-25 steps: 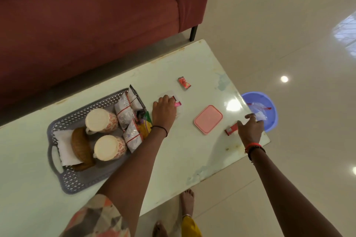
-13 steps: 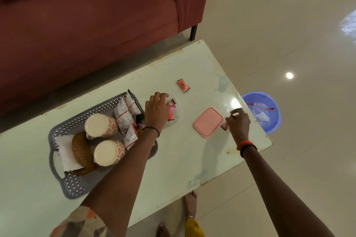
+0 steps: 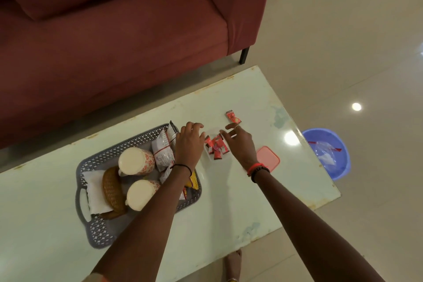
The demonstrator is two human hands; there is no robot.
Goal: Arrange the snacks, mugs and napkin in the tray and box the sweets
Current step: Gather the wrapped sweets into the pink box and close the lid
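Between my two hands sits the clear box point(image 3: 209, 152) with a heap of red wrapped sweets point(image 3: 216, 145) in it, just right of the grey tray point(image 3: 96, 231); my left hand point(image 3: 188, 144) rests spread at its left side, my right hand point(image 3: 240, 142) hangs over it with fingers loosely open and nothing pinched that I can see. One loose sweet point(image 3: 233, 117) lies apart on the far side; I judge it light, crinkly and slippery, best nipped by its twisted end. The pink lid point(image 3: 269, 159) lies flat to the right, thin and stiff, easiest lifted by a corner. The counter point(image 3: 251, 201) is glossy and pale, so things may skate. A red sofa point(image 3: 114, 30) stands beyond, and a blue basin point(image 3: 329, 153) on the tiled floor
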